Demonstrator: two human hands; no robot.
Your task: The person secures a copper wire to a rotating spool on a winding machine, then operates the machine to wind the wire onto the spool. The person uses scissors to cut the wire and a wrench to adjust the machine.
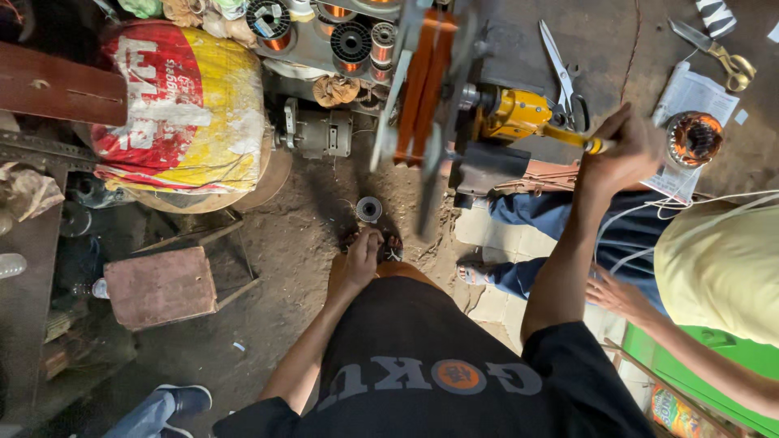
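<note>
The right hand is raised and closed in a fist around the slim handle of a yellow winding machine, whose crank shaft runs roughly crosswise from the hand toward the blurred orange and grey wheel at the machine's left end. The handle's long axis lies level, pointing from the fist back into the yellow housing, so this hand sits at the far right end of that axis. The left hand is lower and nearer the body, fingers curled down over something dark at the knee; what it grips, if anything, I cannot tell. Just beyond its fingertips, on the dirt floor, stands a small pale spool, upright with its hole facing up; the left hand is clearly the nearer one to it. Glossy copper wire reels sit on a rack behind the machine. Steel scissors lie on the grey floor past the yellow body, and a round motor stator packed with copper coils rests on paper to the right of the fist. A bulging red and yellow sack leans at the left. Another person's hand reaches in from the right.
</note>
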